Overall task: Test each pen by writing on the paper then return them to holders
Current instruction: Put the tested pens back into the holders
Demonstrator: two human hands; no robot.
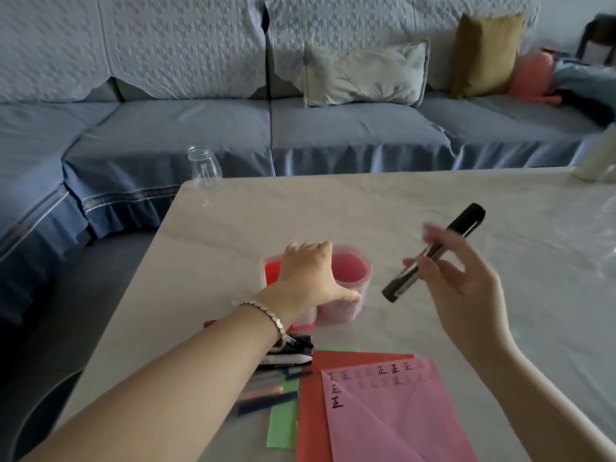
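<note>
My right hand (453, 271) holds a thick black marker (433, 253) in the air, tilted, its lower end toward the holders. My left hand (308, 275) rests on the pen holders, gripping the round pink holder (353, 271) with the thumb on its front; a red square holder (271, 270) shows behind the hand. Both holders look empty from here. A pink sheet of paper (393, 415) with several written characters lies near the front edge, on red paper (310, 405) and green paper (283, 425). Several loose pens (276, 385) lie under my left forearm.
A white marble-look table (400, 201) carries everything. A clear glass jar (203, 170) stands at its far left corner and a white object (596, 158) at the far right. A blue-covered sofa (300, 128) with cushions runs behind the table.
</note>
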